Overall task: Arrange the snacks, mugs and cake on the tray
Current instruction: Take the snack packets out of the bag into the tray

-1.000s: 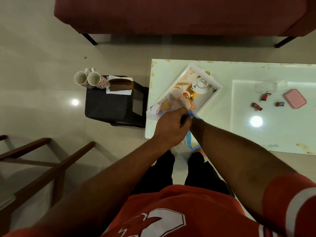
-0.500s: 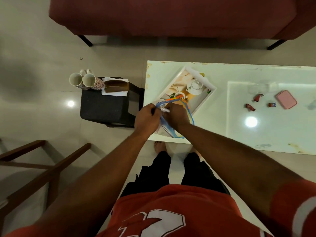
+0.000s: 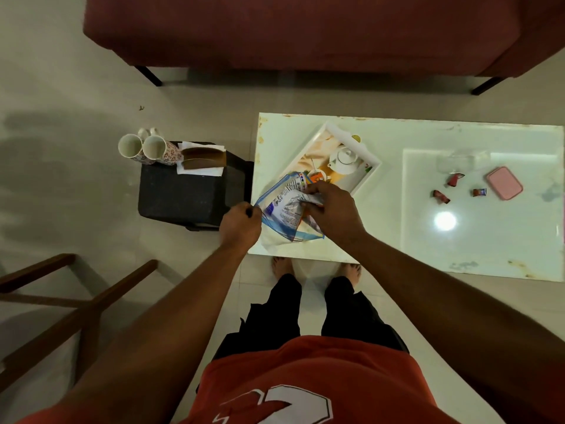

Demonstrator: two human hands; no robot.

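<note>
Nearest the person, at the tray's near corner, the left hand (image 3: 241, 223) grips the mouth edge of a clear zip bag (image 3: 276, 237) with curled fingers. The right hand (image 3: 333, 209) pinches a silvery snack packet (image 3: 289, 206) that sits partly out of the bag. The tray (image 3: 318, 148), on the white table (image 3: 391, 142), seems to carry nothing beyond its printed picture, though the bag hides its near end. Left of the tray, on a black stool (image 3: 183, 194), two mugs (image 3: 131, 146) and cake slices (image 3: 203, 159) on paper sit untouched. Right of the tray, well apart, small wrapped sweets (image 3: 440, 195) lie on the table. The task looks barely begun: the first snack is being unpacked, and everything else is yet to go on the tray.
</note>
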